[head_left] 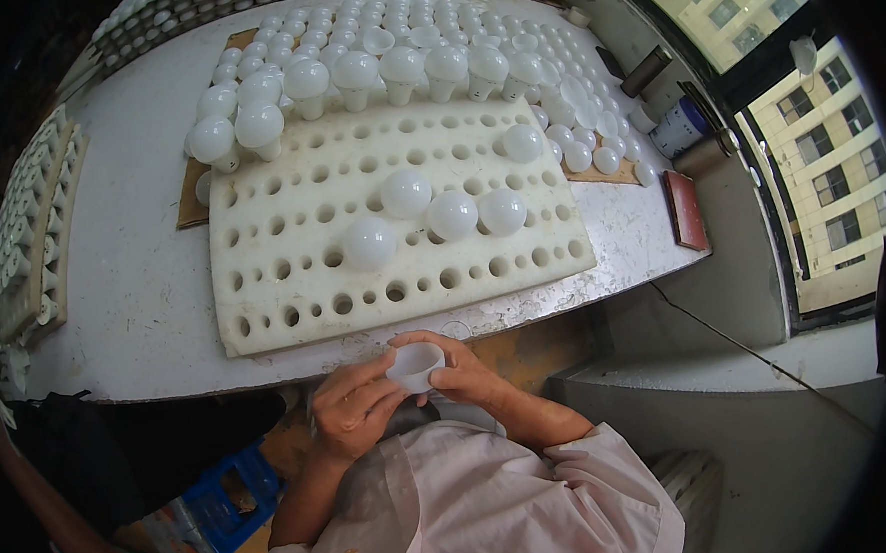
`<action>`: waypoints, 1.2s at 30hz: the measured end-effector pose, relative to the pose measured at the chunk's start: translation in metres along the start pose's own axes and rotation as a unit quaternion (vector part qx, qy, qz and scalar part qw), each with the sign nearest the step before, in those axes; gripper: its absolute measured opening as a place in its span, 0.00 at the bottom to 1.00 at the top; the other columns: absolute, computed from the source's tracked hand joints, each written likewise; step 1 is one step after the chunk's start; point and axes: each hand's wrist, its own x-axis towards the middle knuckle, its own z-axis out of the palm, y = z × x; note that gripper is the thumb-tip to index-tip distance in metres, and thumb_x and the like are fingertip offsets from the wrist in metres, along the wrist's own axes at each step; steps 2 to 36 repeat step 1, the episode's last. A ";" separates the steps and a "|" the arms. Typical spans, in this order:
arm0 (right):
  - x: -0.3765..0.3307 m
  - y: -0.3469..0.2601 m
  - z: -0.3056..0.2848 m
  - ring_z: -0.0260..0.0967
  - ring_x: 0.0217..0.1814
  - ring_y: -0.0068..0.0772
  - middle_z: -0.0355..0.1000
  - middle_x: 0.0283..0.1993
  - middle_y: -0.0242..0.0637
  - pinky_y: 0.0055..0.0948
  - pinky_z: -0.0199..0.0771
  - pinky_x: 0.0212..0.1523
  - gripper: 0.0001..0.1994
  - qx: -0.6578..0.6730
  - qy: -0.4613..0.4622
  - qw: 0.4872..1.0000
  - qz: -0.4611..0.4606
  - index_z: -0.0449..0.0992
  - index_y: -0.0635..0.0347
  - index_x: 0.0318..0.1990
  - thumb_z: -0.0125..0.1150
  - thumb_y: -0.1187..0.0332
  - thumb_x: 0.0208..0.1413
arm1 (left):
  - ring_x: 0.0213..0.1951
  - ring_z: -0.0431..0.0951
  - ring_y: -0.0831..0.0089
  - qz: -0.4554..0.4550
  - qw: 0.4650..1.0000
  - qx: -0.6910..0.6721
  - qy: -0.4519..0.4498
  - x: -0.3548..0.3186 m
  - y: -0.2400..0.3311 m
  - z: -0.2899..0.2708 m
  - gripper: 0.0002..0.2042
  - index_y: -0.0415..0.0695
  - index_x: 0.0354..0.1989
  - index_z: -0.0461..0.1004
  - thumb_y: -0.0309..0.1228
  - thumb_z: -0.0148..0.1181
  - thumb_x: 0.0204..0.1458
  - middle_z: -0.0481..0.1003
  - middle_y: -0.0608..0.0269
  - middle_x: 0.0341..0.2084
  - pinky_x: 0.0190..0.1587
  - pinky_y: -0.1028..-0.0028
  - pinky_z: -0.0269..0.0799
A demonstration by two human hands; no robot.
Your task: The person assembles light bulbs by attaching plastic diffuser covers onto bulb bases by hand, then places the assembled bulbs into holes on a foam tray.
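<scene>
In front of my body, just off the table's near edge, both hands hold one white translucent bulb cover (415, 368), its hollow side facing up. My left hand (351, 407) grips it from the left, with the fingertips at its side. My right hand (466, 375) has thumb and fingers around the right side and far rim. Beyond them lies a thick white board (299, 259) with rows of holes. Several white domes (371, 244) sit on its middle and right part. Whole bulbs (306, 81) with white bases stand upright along its far and left edges.
Many more white domes (416, 20) cover the table (133, 260) behind the board. Bulbs fill a rack (35, 220) at the left. A dark red book (685, 211) and a blue-and-white container (679, 129) are at the right. Another person's arm (27, 475) shows lower left, near a blue crate (226, 500).
</scene>
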 end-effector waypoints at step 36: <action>0.001 0.000 0.000 0.69 0.49 0.30 0.68 0.50 0.38 0.25 0.76 0.33 0.43 0.000 -0.001 1.000 0.000 0.57 0.63 0.61 0.69 0.49 0.42 | 0.42 0.80 0.55 0.019 0.999 0.041 -0.009 -0.003 0.001 0.001 0.11 0.41 0.31 0.78 0.22 0.71 0.37 0.78 0.53 0.42 0.44 0.74 0.75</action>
